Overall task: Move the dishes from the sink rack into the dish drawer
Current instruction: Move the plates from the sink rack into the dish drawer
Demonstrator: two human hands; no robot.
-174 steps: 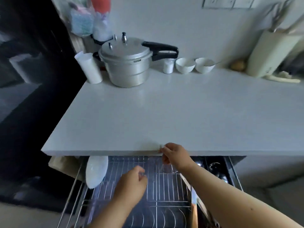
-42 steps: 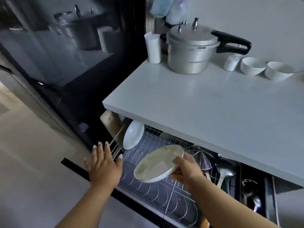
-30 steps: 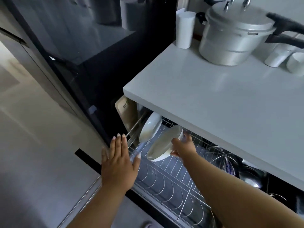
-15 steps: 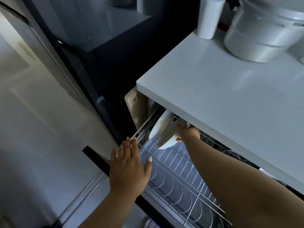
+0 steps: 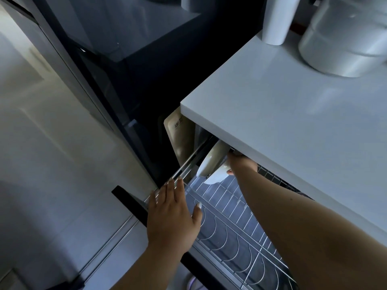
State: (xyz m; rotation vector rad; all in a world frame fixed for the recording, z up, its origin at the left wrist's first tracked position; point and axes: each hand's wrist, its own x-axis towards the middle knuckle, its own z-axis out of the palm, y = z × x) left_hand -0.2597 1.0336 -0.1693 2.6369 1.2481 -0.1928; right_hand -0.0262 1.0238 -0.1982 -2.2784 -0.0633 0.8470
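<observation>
The dish drawer [image 5: 230, 218] is pulled out under the white counter, with wire rack slots along its length. At its far left end two white plates stand on edge: one plate [image 5: 211, 160] leans against the rail, and a second plate [image 5: 215, 177] sits right beside it. My right hand [image 5: 240, 164] reaches under the counter edge and grips that second plate's rim; its fingers are partly hidden. My left hand [image 5: 173, 214] hovers flat, fingers spread, over the drawer's front left corner, holding nothing.
The white counter [image 5: 293, 132] overhangs the drawer and carries a metal pressure cooker [image 5: 343, 40] and a white cup [image 5: 276, 19]. A beige cutting board [image 5: 180, 139] stands at the drawer's left. A dark glossy appliance [image 5: 104, 70] rises on the left.
My right hand has carried the plate from above the drawer's middle to the far left end, standing it beside the first plate. My view has tilted down and left.
</observation>
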